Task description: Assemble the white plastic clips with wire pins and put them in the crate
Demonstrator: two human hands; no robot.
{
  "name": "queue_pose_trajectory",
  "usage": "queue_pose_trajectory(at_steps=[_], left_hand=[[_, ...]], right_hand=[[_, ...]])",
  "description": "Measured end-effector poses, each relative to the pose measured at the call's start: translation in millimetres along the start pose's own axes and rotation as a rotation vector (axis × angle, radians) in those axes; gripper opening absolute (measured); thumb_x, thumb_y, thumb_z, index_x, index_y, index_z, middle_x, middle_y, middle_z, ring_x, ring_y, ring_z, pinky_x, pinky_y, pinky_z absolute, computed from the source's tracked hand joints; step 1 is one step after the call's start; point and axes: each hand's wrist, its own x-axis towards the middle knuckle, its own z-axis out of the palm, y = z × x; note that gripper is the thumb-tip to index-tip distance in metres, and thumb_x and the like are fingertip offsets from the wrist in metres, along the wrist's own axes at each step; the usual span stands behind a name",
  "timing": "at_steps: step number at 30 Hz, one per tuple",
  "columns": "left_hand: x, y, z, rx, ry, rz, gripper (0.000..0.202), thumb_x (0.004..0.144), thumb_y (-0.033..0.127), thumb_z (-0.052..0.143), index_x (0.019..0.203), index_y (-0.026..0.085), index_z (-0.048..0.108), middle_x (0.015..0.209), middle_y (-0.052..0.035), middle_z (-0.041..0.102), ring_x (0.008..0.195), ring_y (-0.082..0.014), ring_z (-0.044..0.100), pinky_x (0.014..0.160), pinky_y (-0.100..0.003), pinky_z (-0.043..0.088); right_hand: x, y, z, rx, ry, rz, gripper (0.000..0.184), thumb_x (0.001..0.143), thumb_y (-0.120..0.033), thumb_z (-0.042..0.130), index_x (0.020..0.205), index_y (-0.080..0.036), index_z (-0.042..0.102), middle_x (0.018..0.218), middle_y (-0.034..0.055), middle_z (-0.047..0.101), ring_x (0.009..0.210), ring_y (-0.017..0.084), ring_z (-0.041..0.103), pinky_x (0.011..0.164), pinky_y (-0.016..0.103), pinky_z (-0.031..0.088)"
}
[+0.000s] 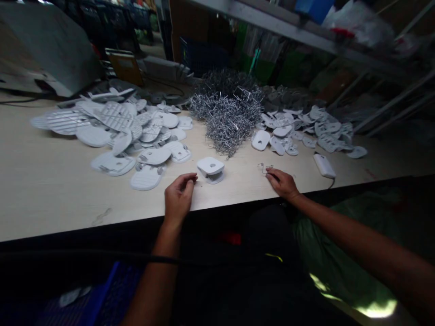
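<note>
My left hand (pixel 179 195) rests on the pale wooden table (pixel 50 185) near its front edge, fingers curled with thumb and fingertips together; nothing shows in them. Just right of it lie two stacked white plastic pieces (pixel 211 169). My right hand (pixel 282 182) lies on the table further right, its fingertips on a small bent wire clip (pixel 264 167). Behind both hands rises a big heap of metal wire clips (pixel 228 106).
A pile of large white plastic plates (pixel 115 131) spreads at the left, a pile of smaller white pieces (pixel 306 129) at the right. A white oblong device (pixel 324 165) with a cord lies near the right edge. A blue crate (pixel 102 294) sits below the table.
</note>
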Motion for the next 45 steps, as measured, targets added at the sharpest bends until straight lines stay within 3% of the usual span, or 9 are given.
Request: queue_pose_trajectory(at_steps=[10,21,27,36,45], left_hand=[[0.1,7.1,4.0,0.025,0.065,-0.044,0.029,0.088,0.03,0.065,0.11,0.015,0.076,0.105,-0.0111,0.079,0.098,-0.0242,0.077,0.098,-0.042,0.06],[-1.8,10.0,15.7,0.323,0.14,-0.064,0.027,0.088,0.03,0.065,0.108,0.016,0.076,0.1,-0.0094,0.08,0.097,-0.0243,0.077,0.1,-0.045,0.059],[-5.8,15.1,25.7,0.479,0.208,-0.067,0.025,0.09,0.031,0.066,0.109,0.018,0.076,0.098,-0.0078,0.08,0.099,-0.0237,0.077,0.102,-0.044,0.058],[-9.3,8.5,44.1,0.867,0.24,0.102,0.024,0.093,0.019,0.058,0.107,0.019,0.078,0.103,-0.0061,0.078,0.099,-0.0215,0.073,0.099,-0.037,0.057],[-6.9,7.8,45.2,0.943,0.219,0.141,0.025,0.092,0.018,0.058,0.109,0.019,0.076,0.104,-0.0064,0.076,0.098,-0.0214,0.071,0.097,-0.037,0.057]], right_hand=[[1.0,4.6,-1.2,0.008,-0.006,-0.044,0.03,0.101,-0.038,0.059,0.114,-0.018,0.077,0.124,0.0113,0.076,0.116,0.029,0.072,0.107,0.049,0.055],[2.6,10.7,-5.4,0.242,-0.026,-0.057,0.019,0.1,-0.026,0.063,0.111,-0.019,0.077,0.123,0.0108,0.076,0.12,0.028,0.07,0.11,0.054,0.054],[2.7,14.4,-11.4,0.374,-0.038,-0.001,0.014,0.1,-0.024,0.065,0.11,-0.023,0.075,0.123,0.0049,0.077,0.121,0.025,0.07,0.116,0.057,0.048],[3.9,17.8,-18.4,0.471,-0.073,0.029,0.014,0.102,-0.026,0.063,0.11,-0.026,0.074,0.124,0.0062,0.076,0.123,0.029,0.069,0.117,0.062,0.046],[4.3,17.9,-24.0,0.537,-0.057,0.107,0.017,0.102,-0.027,0.064,0.113,-0.025,0.077,0.122,0.0072,0.077,0.12,0.029,0.07,0.119,0.064,0.046]])
